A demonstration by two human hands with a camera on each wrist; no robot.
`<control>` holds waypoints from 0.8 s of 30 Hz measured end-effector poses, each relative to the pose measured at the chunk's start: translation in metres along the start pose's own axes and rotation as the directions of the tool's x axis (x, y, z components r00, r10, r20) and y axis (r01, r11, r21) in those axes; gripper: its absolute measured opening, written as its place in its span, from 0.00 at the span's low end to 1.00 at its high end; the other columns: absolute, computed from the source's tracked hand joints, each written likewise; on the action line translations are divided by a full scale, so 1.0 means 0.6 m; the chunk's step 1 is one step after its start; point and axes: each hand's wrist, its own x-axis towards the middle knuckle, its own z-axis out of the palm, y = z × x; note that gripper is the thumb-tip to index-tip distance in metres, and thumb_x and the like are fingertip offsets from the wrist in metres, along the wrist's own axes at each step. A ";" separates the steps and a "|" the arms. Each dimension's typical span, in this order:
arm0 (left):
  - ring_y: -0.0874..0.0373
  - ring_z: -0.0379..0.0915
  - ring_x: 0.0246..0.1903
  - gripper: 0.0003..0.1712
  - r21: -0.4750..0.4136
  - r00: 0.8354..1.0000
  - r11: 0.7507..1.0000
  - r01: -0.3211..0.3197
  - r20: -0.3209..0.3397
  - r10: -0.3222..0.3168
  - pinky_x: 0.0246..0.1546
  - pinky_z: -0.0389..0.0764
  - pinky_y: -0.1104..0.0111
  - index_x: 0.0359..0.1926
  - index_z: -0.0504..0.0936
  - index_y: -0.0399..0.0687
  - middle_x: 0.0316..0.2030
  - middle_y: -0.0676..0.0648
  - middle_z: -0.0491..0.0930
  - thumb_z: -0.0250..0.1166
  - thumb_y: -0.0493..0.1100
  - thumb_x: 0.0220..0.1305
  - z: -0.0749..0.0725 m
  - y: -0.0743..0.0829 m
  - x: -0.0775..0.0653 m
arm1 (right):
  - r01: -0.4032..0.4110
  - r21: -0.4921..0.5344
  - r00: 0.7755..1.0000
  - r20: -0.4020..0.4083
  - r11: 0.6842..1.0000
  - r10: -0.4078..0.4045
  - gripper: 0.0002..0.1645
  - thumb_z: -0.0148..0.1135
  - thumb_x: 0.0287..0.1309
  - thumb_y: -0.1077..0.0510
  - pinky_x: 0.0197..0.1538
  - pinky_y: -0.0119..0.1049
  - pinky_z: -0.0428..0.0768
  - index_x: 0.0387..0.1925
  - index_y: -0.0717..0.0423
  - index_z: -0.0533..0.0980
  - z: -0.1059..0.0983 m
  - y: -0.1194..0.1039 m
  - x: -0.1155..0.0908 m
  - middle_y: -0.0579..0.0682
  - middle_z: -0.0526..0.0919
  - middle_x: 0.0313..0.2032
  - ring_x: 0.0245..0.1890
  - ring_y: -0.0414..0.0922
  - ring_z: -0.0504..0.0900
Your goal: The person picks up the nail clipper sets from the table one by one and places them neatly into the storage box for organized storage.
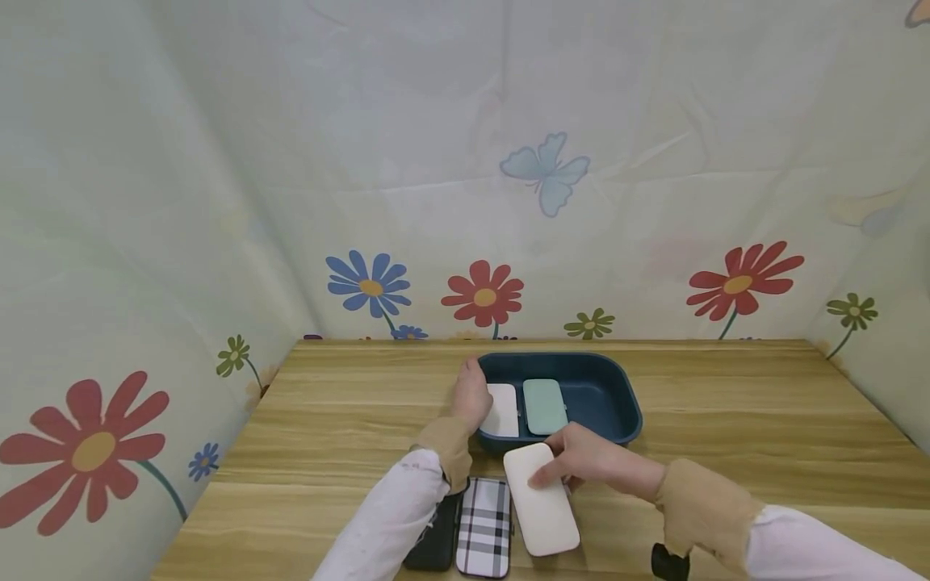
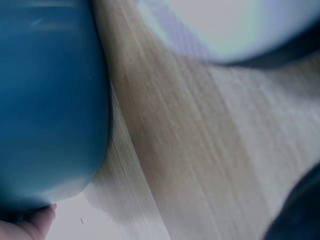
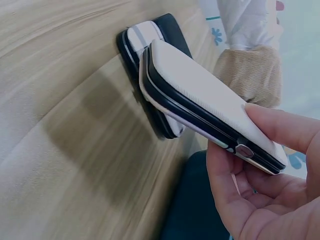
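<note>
My right hand [image 1: 592,453] pinches a white hard-shell case [image 1: 541,500], slim and rounded like a glasses case, with thumb on top and fingers beneath. In the right wrist view its black edge and a small round clasp show, and the case tilts above the table. My left hand [image 1: 472,395] holds the left end of a dark blue plastic bin [image 1: 628,403]. Inside the bin lie a smaller white case [image 1: 503,410] at the left and a mint green case [image 1: 545,407] beside it.
A plaid case [image 1: 483,528] and a black case [image 1: 436,539] lie side by side on the wooden table [image 1: 349,420] in front of the bin, the black one partly under my left sleeve. A flowered curtain [image 1: 407,202] hangs behind the table.
</note>
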 end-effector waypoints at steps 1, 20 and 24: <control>0.45 0.69 0.47 0.29 0.000 1.000 1.000 -0.001 0.000 0.001 0.49 0.69 0.62 0.54 0.61 0.25 0.50 0.31 0.67 0.60 0.24 0.50 0.001 -0.001 0.001 | 0.003 0.006 1.000 0.000 1.000 -0.003 0.11 0.70 0.43 0.60 0.25 0.36 0.76 0.27 0.63 0.79 -0.001 0.000 0.001 0.49 0.78 0.22 0.21 0.41 0.73; 0.47 0.68 0.49 0.30 -0.027 0.999 0.999 0.028 0.024 -0.027 0.51 0.68 0.62 0.56 0.60 0.27 0.52 0.32 0.66 0.59 0.23 0.52 0.001 -0.001 0.002 | -0.005 0.081 1.000 0.005 0.997 0.005 0.16 0.67 0.48 0.59 0.31 0.40 0.79 0.37 0.66 0.77 -0.020 -0.008 0.003 0.52 0.79 0.28 0.26 0.45 0.76; 0.46 0.69 0.49 0.30 -0.032 0.999 0.999 0.030 0.022 -0.029 0.50 0.68 0.62 0.56 0.61 0.27 0.52 0.32 0.66 0.59 0.23 0.51 0.001 -0.002 0.002 | -0.025 0.104 1.000 0.005 0.994 0.024 0.18 0.66 0.48 0.58 0.31 0.42 0.80 0.38 0.67 0.76 -0.024 -0.012 0.004 0.53 0.79 0.29 0.27 0.47 0.77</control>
